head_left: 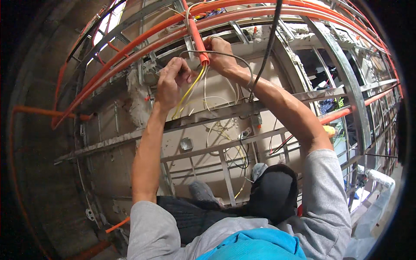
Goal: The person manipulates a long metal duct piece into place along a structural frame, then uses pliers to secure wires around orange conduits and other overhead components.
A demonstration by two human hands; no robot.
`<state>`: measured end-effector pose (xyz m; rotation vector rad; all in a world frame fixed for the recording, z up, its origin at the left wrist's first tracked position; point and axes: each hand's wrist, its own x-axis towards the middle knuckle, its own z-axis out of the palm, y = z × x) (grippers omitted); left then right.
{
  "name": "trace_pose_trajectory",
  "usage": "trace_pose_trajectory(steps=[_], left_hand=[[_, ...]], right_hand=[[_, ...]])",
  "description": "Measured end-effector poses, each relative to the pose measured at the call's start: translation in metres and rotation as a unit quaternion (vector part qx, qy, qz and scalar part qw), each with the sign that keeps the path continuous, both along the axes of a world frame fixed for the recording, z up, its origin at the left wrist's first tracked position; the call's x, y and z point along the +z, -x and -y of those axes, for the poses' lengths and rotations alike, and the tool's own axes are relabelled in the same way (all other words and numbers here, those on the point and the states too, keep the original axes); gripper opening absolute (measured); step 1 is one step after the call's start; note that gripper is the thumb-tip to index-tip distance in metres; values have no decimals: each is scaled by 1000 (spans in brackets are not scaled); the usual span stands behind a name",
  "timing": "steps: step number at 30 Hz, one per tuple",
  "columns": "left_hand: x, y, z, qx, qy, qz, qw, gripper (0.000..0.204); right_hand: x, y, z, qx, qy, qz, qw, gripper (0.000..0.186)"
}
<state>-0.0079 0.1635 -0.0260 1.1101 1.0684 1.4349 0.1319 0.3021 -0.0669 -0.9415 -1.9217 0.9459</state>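
An orange conduit (197, 39) hangs down in front of me, with yellow wire (189, 93) and white wires (205, 86) coming out of its lower end. My left hand (174, 82) is just left of that end, fingers curled in a pinch where a thin dark cable (234, 56) meets them. This cable crosses the conduit and bends down past my right forearm. On the conduit's right side, my right hand (221, 51) is closed, its fingertips partly behind the pipe. What those fingers hold is hidden.
Orange pipes (164, 29) run across a metal frame (225, 113) overhead and to the sides. A thick black cable (271, 41) hangs beside my right forearm. Below are loose wires, a square metal box (186, 144), a socket block (245, 132), and a clear plastic-wrapped bundle (377, 195) at right.
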Motion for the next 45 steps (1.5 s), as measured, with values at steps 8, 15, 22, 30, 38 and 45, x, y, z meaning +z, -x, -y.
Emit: trace_pose_trajectory(steps=[8, 15, 22, 30, 38, 45], left_hand=[[-14, -8, 4, 10, -15, -36, 999, 23], [-8, 16, 52, -10, -41, -206, 978, 27], [-3, 8, 44, 64, -70, -249, 964, 29], [-13, 12, 50, 43, -51, -181, 981, 22], [-11, 12, 48, -22, -10, -140, 990, 23], [21, 13, 42, 69, -81, -207, 972, 25]], right_hand=[[-28, 2, -14, 23, 66, 13, 997, 51], [-39, 31, 13, 302, 278, -95, 907, 29], [-37, 24, 19, 293, 306, -151, 893, 30], [63, -67, 28, 247, 410, -111, 871, 37], [108, -93, 46, 285, 319, 15, 904, 35], [113, -96, 50, 275, 196, -14, 941, 27]])
